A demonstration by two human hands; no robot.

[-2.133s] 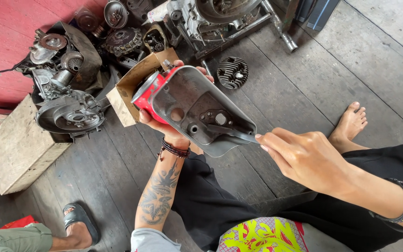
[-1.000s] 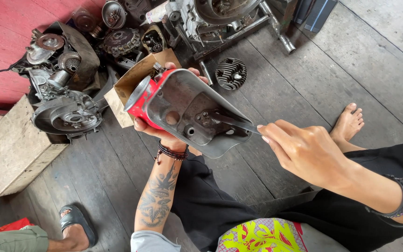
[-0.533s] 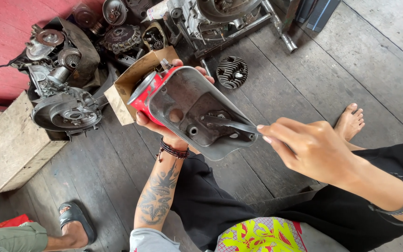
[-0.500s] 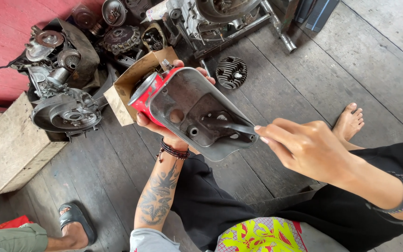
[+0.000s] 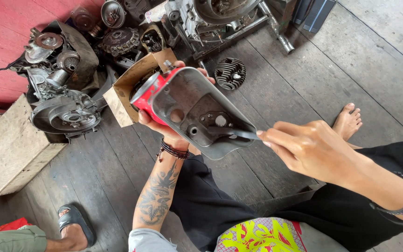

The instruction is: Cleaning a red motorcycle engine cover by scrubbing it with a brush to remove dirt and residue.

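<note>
Two hands at work: left hand [image 5: 164, 128] clamped around red-rimmed metal engine cover [image 5: 197, 112], held above wooden floor [image 5: 332, 60]; right hand [image 5: 309, 149] pinched on thin scraper [image 5: 243, 134] inside it. Judged rigid, light, greasy; best gripped by rim.

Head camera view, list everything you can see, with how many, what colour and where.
Metal cover: one, red outside, grey inside, held up at centre.
Thin tool: one, grey metal, tip inside the cover.
Cardboard box: one, brown, open, on the floor behind the cover.
Engine parts: a pile, dark grey, upper left floor.
Finned round part: one, black, on the floorboards up centre.
Engine block: one, silver-grey, top centre.
Wooden block: one, pale, left.
Another person's sandalled foot: one, black sandal, bottom left.
Own bare foot: one, right.
Left hand: grips the cover from below, bracelets on the wrist.
Right hand: fingers pinch the tool.
</note>
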